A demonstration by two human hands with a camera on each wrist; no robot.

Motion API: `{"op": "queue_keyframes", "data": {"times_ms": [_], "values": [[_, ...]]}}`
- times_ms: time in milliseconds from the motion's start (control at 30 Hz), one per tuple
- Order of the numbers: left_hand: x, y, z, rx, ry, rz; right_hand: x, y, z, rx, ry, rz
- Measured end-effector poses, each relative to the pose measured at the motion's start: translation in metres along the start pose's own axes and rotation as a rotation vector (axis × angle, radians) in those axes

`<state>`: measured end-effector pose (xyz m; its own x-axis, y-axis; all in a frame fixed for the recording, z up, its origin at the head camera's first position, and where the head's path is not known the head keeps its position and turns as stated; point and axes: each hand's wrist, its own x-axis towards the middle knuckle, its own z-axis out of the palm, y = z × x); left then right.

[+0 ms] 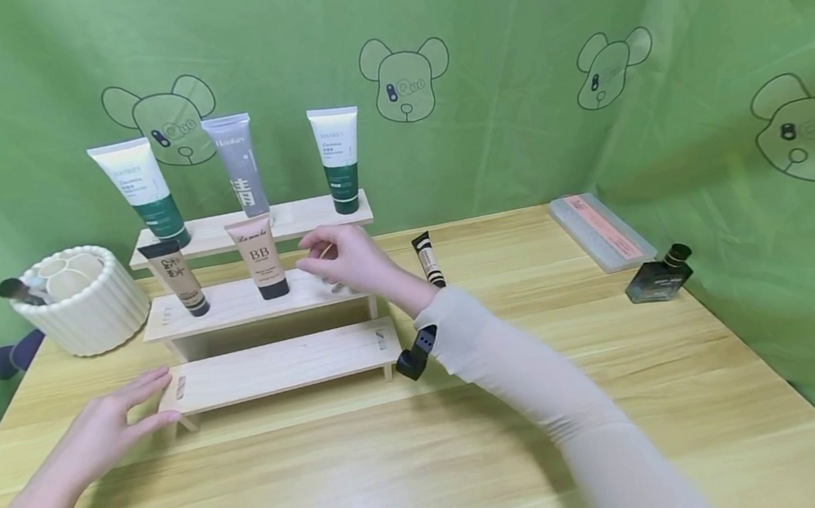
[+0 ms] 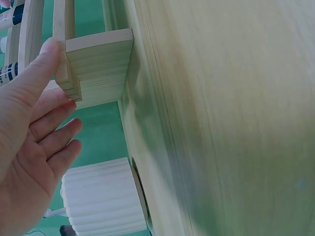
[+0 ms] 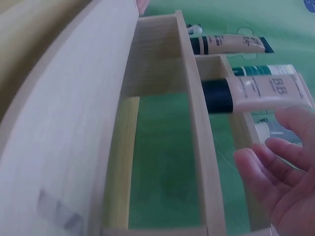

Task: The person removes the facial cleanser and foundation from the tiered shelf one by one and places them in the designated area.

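Observation:
A three-tier wooden shelf (image 1: 262, 371) stands on the table. My left hand (image 1: 112, 417) grips the left end of its lowest board, thumb and index finger on the wood in the left wrist view. On the middle board stand a beige BB cream tube (image 1: 259, 258) and a smaller brown tube (image 1: 180, 280) with a dark cap. My right hand (image 1: 351, 260) is just right of the BB cream tube, its fingers loosely bent and holding nothing. Two white-and-green tubes (image 1: 339, 161) and a grey-lilac tube (image 1: 239, 168) stand on the top board, caps down.
A ribbed white pot (image 1: 93, 311) with a makeup brush and sponges stands left of the shelf. Right of it lies a small black-striped tube (image 1: 428, 260). Farther right are a flat translucent box (image 1: 601, 232) and a dark glass bottle (image 1: 659, 276). Green curtain (image 1: 495, 160) surrounds the table.

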<state>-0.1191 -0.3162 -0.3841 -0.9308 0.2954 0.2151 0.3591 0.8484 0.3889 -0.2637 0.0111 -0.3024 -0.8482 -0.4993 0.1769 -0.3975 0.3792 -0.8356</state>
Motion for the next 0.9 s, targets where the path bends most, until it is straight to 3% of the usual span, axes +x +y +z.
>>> {"op": "queue_keyframes", "data": {"times_ms": [400, 900], "values": [[0.0, 0.001, 0.0, 0.002, 0.007, 0.008, 0.01, -0.004, 0.024, 0.081, -0.004, -0.004], [0.0, 0.001, 0.0, 0.0, -0.005, -0.013, 0.015, -0.005, 0.03, 0.136, 0.019, -0.004]]}}
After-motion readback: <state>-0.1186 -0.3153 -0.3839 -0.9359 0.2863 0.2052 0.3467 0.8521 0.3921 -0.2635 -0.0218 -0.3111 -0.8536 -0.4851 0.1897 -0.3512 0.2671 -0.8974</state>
